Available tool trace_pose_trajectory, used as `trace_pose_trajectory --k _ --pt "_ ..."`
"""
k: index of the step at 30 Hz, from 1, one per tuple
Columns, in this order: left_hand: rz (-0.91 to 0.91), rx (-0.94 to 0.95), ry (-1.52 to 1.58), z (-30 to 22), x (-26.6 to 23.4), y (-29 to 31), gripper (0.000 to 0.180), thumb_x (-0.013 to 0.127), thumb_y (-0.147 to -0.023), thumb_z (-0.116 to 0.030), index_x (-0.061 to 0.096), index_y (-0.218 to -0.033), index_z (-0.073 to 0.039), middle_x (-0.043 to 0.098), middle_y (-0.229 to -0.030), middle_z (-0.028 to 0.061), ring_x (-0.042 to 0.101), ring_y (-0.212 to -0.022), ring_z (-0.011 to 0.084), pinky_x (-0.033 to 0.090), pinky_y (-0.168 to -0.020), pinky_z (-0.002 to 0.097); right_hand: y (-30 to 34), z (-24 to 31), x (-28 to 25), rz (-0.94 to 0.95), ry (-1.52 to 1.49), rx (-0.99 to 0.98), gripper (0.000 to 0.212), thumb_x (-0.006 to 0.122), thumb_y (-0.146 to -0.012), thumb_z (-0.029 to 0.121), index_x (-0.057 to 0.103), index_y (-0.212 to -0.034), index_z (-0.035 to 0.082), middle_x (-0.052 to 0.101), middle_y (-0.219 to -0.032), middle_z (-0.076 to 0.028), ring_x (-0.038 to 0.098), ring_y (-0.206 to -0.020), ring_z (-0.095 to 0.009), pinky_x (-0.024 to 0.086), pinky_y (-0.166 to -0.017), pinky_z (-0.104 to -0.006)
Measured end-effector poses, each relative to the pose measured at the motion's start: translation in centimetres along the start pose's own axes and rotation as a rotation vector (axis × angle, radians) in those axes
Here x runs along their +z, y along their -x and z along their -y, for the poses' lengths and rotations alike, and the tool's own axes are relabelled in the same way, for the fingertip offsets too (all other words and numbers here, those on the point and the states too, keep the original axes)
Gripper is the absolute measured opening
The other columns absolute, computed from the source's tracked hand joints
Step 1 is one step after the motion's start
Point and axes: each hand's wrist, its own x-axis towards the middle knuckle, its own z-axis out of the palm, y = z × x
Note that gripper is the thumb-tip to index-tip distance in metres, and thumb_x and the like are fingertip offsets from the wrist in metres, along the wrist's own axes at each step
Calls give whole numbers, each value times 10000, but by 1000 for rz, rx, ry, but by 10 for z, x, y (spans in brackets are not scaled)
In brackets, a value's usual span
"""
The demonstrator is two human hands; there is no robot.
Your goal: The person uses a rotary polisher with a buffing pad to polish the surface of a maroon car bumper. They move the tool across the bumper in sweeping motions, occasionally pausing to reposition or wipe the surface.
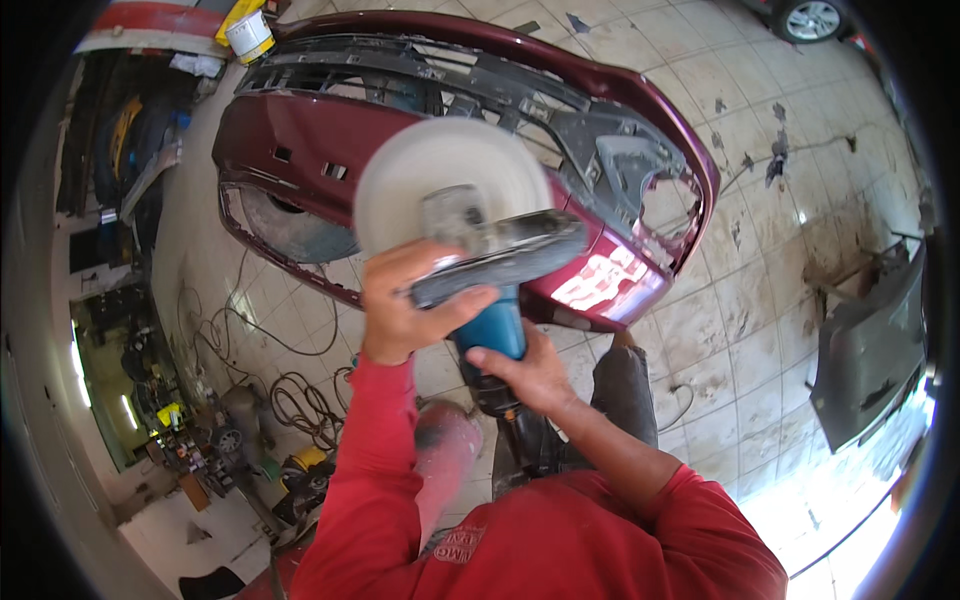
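I hold a blue and black power polisher (492, 330) in front of me, over a dark red car bumper (300, 130). My left hand (405, 305) is wrapped around its dark upper handle (520, 258). Lower down, my right hand (530, 372) grips the blue body. A round whitish pad (390, 190) at the tool's head looks smeared, as if spinning. It overlaps the middle of the bumper in the view; I cannot tell whether it touches. The near right part of the bumper shines with bright reflections.
A white and yellow bucket (250, 38) stands by the bumper's far left end. Coiled dark cable (305, 408) lies on the tiled floor (740, 300) at left. To the right a dark grey body panel (868, 350) stands upright. A car wheel (810, 20) shows at the far right.
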Motion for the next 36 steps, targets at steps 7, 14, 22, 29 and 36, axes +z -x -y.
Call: trace_pose_trajectory --k 7,14,22,29,36 --pt "-517 -236 -76 38 -76 2 416 897 -801 -322 768 -967 37 742 -858 58 692 -777 149 554 -725 305 -56 76 12 309 167 -38 958 850 -794 654 589 -1351 -80 727 -1167 -270 724 -1110 -355 553 -974 -437" --pt "-318 -265 -24 6 -36 -6 363 910 -773 -292 762 -904 13 742 -826 56 697 -752 153 553 -712 310 -22 42 9 138 -4 3 960 859 -808 634 557 -1387 -69 714 -1226 -260 727 -1123 -346 553 -991 -447" --pt "58 79 52 -10 6 24 396 969 -687 -353 727 -791 -58 641 -689 52 590 -580 225 447 -597 360 30 -79 16 3 -168 -29 563 821 -949 285 559 -1334 -31 675 -1192 -99 685 -1055 -187 589 -917 -358" --pt "-154 -18 -65 -1 -55 49 350 928 -730 -292 713 -792 -24 661 -703 81 615 -593 221 482 -584 355 0 -33 71 139 -183 25 850 908 -857 450 530 -1395 -89 720 -1154 -177 718 -1056 -213 586 -902 -349" --pt "-276 -170 -208 5 -94 43 367 908 -783 -278 704 -827 24 674 -729 84 636 -670 157 503 -630 306 -30 -1 97 265 -247 34 786 811 -962 437 496 -1446 -97 712 -1184 -194 744 -971 -219 636 -814 -343"
